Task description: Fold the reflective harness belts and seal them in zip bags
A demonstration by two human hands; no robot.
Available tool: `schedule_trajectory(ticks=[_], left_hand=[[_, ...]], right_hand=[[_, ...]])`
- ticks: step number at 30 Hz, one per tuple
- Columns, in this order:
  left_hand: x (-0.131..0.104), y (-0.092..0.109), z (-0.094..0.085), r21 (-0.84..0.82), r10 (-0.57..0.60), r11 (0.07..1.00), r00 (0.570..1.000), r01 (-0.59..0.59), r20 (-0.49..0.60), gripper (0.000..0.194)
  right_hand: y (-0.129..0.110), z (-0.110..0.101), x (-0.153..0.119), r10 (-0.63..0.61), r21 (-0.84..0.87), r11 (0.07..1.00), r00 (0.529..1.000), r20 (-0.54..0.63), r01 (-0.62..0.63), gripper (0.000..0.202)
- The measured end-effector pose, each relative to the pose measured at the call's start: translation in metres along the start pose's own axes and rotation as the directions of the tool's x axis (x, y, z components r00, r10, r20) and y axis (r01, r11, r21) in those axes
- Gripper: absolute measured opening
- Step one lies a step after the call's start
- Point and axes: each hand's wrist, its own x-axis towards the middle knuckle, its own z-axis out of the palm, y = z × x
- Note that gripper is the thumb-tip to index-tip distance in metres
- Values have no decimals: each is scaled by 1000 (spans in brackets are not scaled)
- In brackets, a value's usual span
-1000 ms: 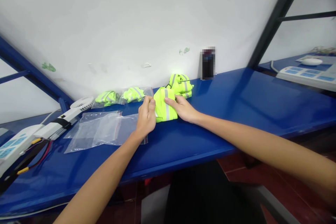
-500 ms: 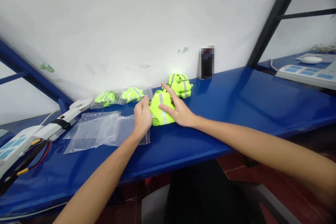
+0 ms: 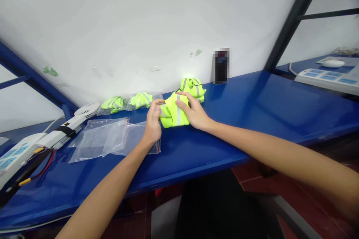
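A folded neon-yellow reflective strap bundle [image 3: 174, 114] with a grey stripe is held between both hands above the blue table. My left hand [image 3: 153, 121] grips its left edge, fingers curled. My right hand [image 3: 195, 111] holds the right side, with thumb on the front and fingers along the top. Just behind it lies another loose yellow bundle [image 3: 193, 86]. Two more yellow bundles in clear bags, one at the left [image 3: 113, 104] and one nearer the middle [image 3: 141, 100], rest along the wall. Flat clear zip bags [image 3: 103, 138] lie left of my left hand.
A white handheld fan [image 3: 87, 109], a white device with a black strap [image 3: 60, 134], cables and a power strip [image 3: 17, 153] occupy the left. A pixelated dark object [image 3: 221, 68] stands against the wall. Another power strip [image 3: 328, 78] is at far right.
The held bundle has moved slightly up and right and tilted. My right fingers have come down onto its top edge, and my left fingers have shifted along its left side.
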Motion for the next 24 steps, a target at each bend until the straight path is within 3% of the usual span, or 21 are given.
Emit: schedule_trajectory(ticks=[3, 5, 8, 11, 17, 24], left_hand=[[-4, 2, -4, 151, 158, 974, 982, -172, 100, 44], [-5, 3, -5, 220, 189, 952, 974, -214, 127, 43], [-4, 2, -5, 182, 161, 969, 985, -170, 63, 36], [-2, -1, -1, 61, 56, 996, 998, -57, 30, 34], [1, -11, 3, -234, -24, 970, 980, 71, 200, 61], [5, -15, -3, -201, 68, 979, 964, -16, 256, 68]], right_hand=[[4, -1, 4, 106, 84, 991, 994, -39, -102, 39], [5, 0, 4, 145, 126, 982, 988, -48, -138, 38], [5, 1, 4, 127, 110, 987, 991, -45, -121, 36], [3, 0, 3, 83, 73, 994, 996, -41, -80, 38], [8, -4, 5, 74, 81, 995, 991, -114, -65, 42], [9, -9, 4, -89, -34, 996, 992, -90, 87, 45]])
